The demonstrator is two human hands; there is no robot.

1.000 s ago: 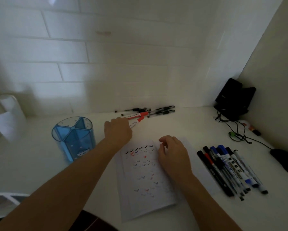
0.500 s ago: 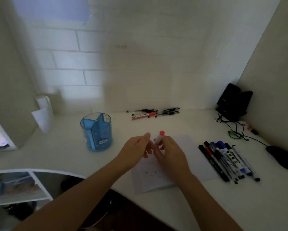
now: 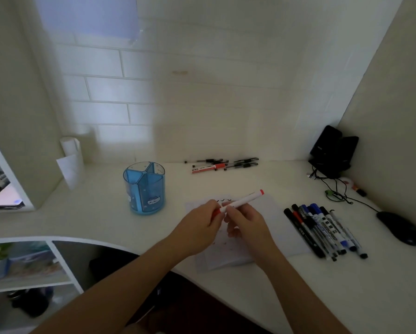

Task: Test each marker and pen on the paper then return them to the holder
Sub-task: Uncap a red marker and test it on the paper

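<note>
A white marker with red ends [image 3: 244,200] is held over the paper [image 3: 278,227], tilted up to the right. My right hand [image 3: 245,221] grips its white barrel. My left hand [image 3: 203,225] pinches the red cap at its lower end. The paper carries small check marks, mostly hidden by my hands. The blue divided holder [image 3: 144,188] stands to the left with no pens showing in it. A row of several markers [image 3: 322,231] lies right of the paper. Several pens [image 3: 222,164] lie near the back wall.
A black mouse [image 3: 398,227] and its cable lie at the far right, below a black device [image 3: 332,150] in the corner. A folded white paper [image 3: 71,162] leans against the left wall. Shelves open below the desk's curved front edge at left.
My left hand picked the red marker from the back pile and brought it over the paper. Both hands now hold it, and it has tipped flatter and more to the right.
</note>
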